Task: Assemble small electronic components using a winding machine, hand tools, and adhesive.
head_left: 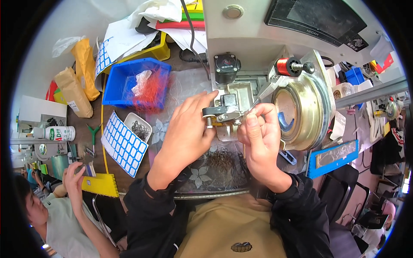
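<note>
My left hand (186, 127) lies against the left side of a small metal winding fixture (228, 107), its fingers stretched out and the thumb near a spring-loaded screw (209, 121). Close to the fixture's right end, my right hand (261, 139) is closed with thumb and forefinger pinched together. What it pinches, if anything, is too fine to make out. A slanted metal arm (264, 91) points down toward those fingertips. Right of the hand stands a large round brass-coloured drum (301, 112), with a spool of red wire (287, 66) above it. Below the fixture lies a tangle of dark thin wire pieces (220, 159).
A blue bin (116, 84) with red wire scraps stands at the left, near a white dish (144, 124) of small dark parts and a blue-and-white label sheet (124, 145). A blue tray (333, 159) sits at the right. At far left a co-worker's hand (74, 177) is raised.
</note>
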